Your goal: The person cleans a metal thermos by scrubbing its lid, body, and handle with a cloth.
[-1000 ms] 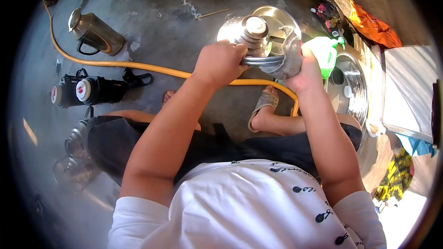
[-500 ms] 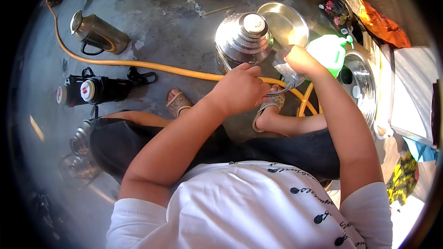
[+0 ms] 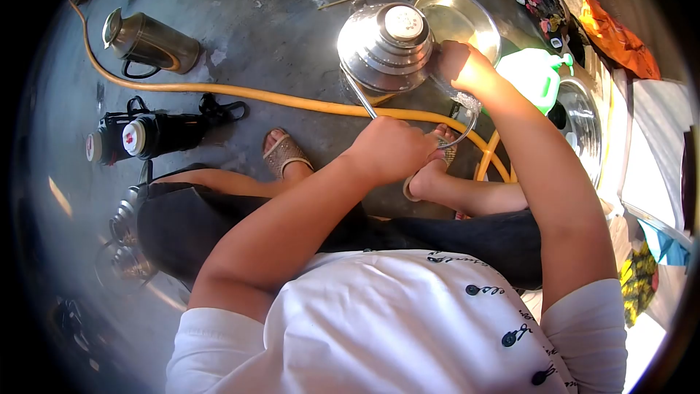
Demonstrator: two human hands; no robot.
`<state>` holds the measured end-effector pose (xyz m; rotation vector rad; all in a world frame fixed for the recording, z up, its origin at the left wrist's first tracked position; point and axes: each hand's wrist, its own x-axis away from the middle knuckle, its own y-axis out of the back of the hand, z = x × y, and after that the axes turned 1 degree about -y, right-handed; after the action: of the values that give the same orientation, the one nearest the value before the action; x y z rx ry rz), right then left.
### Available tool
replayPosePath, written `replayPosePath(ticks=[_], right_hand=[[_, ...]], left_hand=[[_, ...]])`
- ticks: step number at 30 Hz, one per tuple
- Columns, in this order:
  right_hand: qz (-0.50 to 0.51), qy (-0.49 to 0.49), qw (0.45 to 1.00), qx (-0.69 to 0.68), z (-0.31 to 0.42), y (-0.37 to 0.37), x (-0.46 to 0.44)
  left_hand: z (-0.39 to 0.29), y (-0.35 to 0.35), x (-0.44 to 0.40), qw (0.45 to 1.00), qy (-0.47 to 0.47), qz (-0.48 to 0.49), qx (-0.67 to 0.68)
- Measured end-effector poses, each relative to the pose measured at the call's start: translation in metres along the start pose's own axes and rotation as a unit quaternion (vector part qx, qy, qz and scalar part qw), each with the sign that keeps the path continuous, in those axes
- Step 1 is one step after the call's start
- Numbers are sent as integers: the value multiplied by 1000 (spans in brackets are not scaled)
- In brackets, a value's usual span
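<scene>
A shiny metal thermos flask [image 3: 357, 40] with a stepped top and a round white stopper [image 3: 404, 22] stands on the floor in front of me. My left hand [image 3: 394, 147] is closed around its thin metal carrying handle [image 3: 359, 95], which swings down toward me. At the flask's right side, my right hand [image 3: 461, 67] is closed on a silvery, mesh-like scrubbing cloth [image 3: 467, 100]. Its fingertips are partly hidden against the flask. Just behind that hand lies a shallow metal basin [image 3: 477, 11].
An orange hose [image 3: 277, 101] crosses the floor near my feet. On the left are a metal jug [image 3: 164, 47] and black flasks [image 3: 171, 135]. To the right stand a green-and-white jug [image 3: 526, 76], a large metal basin [image 3: 583, 128] and an orange bag [image 3: 620, 40].
My right hand has moved up and left with the cloth, from beside the handle to the flask's side. My left hand has moved slightly right and down with the handle.
</scene>
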<state>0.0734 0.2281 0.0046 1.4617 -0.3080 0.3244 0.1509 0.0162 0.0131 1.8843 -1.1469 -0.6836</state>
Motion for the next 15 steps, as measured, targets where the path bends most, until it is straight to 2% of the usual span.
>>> replayPosePath(ticks=[3,4,5,6,7,9,10,12,13,15], right_hand=[[24,50,998,-32,-32,-30,-5],[40,-28,985,-163,-35,-30,6],[55,-107,950,-289,-29,-25,32],[28,-161,858,-488,-27,-35,51],[106,-201,811,-540,-32,-32,61],[49,-248,678,-690,4,-24,93],[50,-247,681,-687,12,-30,100],[-53,-291,523,-800,26,-50,110],[-51,-288,525,-799,36,-57,116],[-137,-285,409,-856,61,-64,126]], left_hand=[[3,-2,3,1000,3,-2,-7],[4,-2,4,1000,5,-8,-5],[4,-4,5,1000,6,-5,-7],[4,-4,5,1000,7,-1,-9],[4,-3,5,1000,8,-7,-7],[2,0,5,999,17,34,-11],[1,3,5,999,19,30,-10],[0,7,5,997,20,71,-32],[1,5,6,997,23,69,-33],[6,-5,9,999,5,8,-45]])
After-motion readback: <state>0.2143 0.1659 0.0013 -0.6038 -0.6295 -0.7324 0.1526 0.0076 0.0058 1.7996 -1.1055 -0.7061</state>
